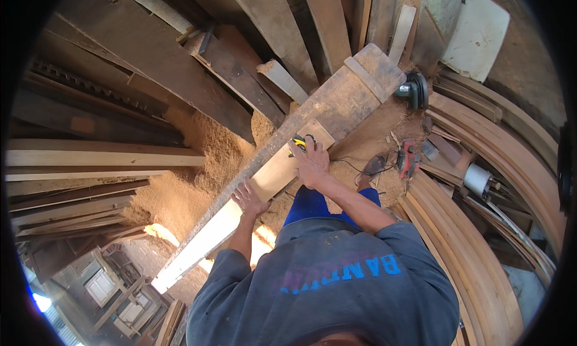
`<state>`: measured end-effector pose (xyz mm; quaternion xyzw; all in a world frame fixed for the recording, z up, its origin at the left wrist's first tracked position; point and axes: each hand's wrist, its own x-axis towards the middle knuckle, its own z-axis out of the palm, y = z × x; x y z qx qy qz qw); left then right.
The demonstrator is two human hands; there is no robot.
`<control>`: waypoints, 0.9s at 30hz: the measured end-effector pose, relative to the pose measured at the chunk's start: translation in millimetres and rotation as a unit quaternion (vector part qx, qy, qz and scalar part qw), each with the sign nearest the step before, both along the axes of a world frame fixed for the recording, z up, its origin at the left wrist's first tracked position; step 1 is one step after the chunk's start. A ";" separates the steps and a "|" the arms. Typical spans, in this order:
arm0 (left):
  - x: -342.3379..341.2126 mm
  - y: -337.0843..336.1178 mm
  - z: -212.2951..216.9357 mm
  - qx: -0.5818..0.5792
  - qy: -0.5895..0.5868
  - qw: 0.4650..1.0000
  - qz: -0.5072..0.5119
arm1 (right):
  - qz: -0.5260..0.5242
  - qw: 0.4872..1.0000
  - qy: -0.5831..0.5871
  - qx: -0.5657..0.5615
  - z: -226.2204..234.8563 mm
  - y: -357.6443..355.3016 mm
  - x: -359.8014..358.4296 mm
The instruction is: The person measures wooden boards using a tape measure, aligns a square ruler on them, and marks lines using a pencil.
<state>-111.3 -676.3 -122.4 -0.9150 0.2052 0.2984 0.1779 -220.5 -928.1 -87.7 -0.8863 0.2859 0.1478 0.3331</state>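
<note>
Dim interior, sunlit patch lower left, heavy fisheye bending, dark vignette.

Left hand (248, 199) flat, fingers spread; right hand (311, 162) curled, palm-down

We find a short pale board (282, 165) lying on a long workbench plank (336, 105) that runs diagonally. Sawdust heap (192, 165) lies left of the plank; stacked planks (96, 165) lie further left. An angle grinder (413, 90) sits right of the plank's far end. Curved timbers (481, 238) lie at right.
</note>
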 end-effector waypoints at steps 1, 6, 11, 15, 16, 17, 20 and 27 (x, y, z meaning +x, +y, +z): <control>0.1 4.8 -0.2 -0.008 0.001 1.000 -0.001 | -0.001 1.000 0.001 -0.008 -1.8 6.2 4.2; 5.9 14.2 -1.3 -0.033 0.039 0.998 -0.023 | -0.032 0.996 0.077 -0.021 0.0 8.1 26.9; 23.6 8.3 2.7 0.002 0.135 0.988 -0.074 | -0.240 0.958 -0.079 0.139 -34.1 -6.6 2.8; 49.6 9.0 -5.2 -0.051 0.184 0.978 -0.090 | -0.392 0.784 -0.197 0.439 -15.3 -14.2 -35.7; 61.1 12.1 -20.2 -0.142 0.214 0.960 -0.108 | -0.392 0.784 -0.198 0.438 -8.9 -12.8 -42.9; 70.0 9.2 -32.6 -0.234 0.244 0.933 -0.126 | -0.402 0.757 -0.191 0.479 -3.9 -9.5 -52.4; 72.3 -46.5 5.6 -0.317 0.274 0.901 -0.108 | -0.433 0.745 -0.176 0.476 -7.8 13.6 -67.3; 27.0 -106.3 10.9 -0.312 0.599 0.719 0.167 | -0.267 0.910 -0.126 0.291 23.9 53.6 -45.3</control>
